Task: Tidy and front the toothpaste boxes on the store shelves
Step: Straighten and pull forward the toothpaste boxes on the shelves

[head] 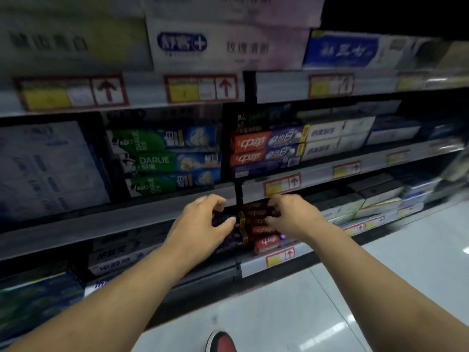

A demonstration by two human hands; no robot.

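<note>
Wide shelving (142,219) fills the view, tier on tier of toothpaste cartons lying flat with their long faces out. Up top, big pale boxes (223,47), blurred. Middle tier: three green and blue Darlie boxes (167,161) stacked, the top and bottom ones upside down against the middle one. Just right of them, two orange and blue boxes (266,148), also stacked. Price tags (200,88) with red arrows line the shelf edges. Down on the lower tier, both arms reach in to a stack of red and dark blue boxes (264,240), ends facing out, the pile a bit uneven. The left hand (200,219) is curled, fingers and thumb pinching a dark blue box (223,217) in that stack. The right hand (291,214) is curled over the red ends beside it, fingertips on them; whether it truly grips one, cannot tell. A red and black shoe (222,341) shows on the pale floor (330,301).
</note>
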